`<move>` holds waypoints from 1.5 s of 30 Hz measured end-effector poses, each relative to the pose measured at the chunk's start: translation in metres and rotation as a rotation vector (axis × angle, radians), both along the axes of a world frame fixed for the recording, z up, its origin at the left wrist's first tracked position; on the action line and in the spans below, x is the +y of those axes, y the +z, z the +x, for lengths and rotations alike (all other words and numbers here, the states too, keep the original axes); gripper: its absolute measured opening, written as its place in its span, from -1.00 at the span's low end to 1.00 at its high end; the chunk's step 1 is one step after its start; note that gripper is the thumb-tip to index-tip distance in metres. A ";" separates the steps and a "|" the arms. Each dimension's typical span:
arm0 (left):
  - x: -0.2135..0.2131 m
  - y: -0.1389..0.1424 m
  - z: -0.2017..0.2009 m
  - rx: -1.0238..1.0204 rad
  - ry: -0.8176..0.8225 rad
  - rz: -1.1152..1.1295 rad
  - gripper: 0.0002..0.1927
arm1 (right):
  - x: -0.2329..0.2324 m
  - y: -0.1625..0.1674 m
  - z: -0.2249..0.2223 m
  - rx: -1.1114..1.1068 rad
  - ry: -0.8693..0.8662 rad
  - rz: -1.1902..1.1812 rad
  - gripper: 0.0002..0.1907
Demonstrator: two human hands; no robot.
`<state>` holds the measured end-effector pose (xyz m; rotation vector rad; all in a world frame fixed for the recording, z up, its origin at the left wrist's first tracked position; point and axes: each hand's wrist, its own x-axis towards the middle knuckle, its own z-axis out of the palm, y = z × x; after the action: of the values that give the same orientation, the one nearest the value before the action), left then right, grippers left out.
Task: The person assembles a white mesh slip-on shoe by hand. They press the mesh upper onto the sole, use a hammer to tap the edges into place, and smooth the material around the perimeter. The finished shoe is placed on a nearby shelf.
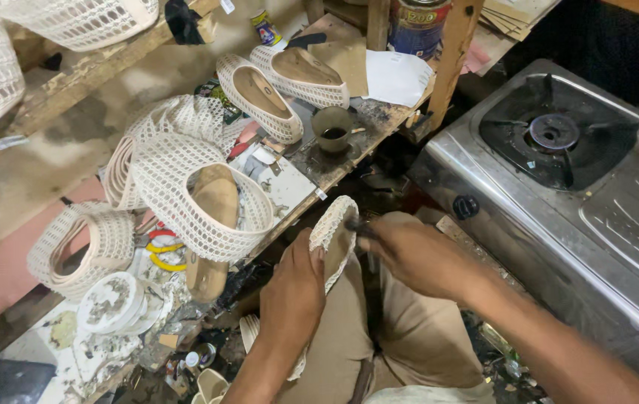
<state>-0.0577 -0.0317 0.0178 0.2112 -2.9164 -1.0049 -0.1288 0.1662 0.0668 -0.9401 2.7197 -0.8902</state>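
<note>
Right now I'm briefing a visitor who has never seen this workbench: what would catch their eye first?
At bottom centre, the left hand holds a cream mesh shoe upper on the lap while the right hand works a small dark tool at its tip. More white mesh shoes crowd the cluttered wooden bench to the left. A steel gas stove fills the right side.

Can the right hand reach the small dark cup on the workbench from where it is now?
Probably yes: the right hand is busy at the mesh shoe upper, but nothing blocks the way up to the cup.
</note>
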 end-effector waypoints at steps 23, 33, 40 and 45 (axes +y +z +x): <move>-0.058 0.004 0.039 -0.176 -0.125 0.631 -0.28 | -0.101 -0.007 -0.091 -0.300 0.373 -0.108 -0.58; -0.087 -0.009 0.033 -0.330 0.079 1.399 -0.11 | 0.008 -0.051 0.013 -0.621 -0.268 -0.321 -0.48; -0.028 -0.065 0.010 -0.190 0.562 1.222 -0.03 | 0.054 -0.106 0.090 -0.399 -0.139 -0.330 -0.18; -0.009 -0.039 0.004 -0.268 0.296 1.581 -0.02 | 0.079 -0.140 0.108 -0.361 -0.142 -0.689 -0.21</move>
<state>-0.0537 -0.0406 -0.0216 0.7667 -1.3823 -2.9471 -0.0211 0.2451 -0.0734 -0.5789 2.2040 -1.8804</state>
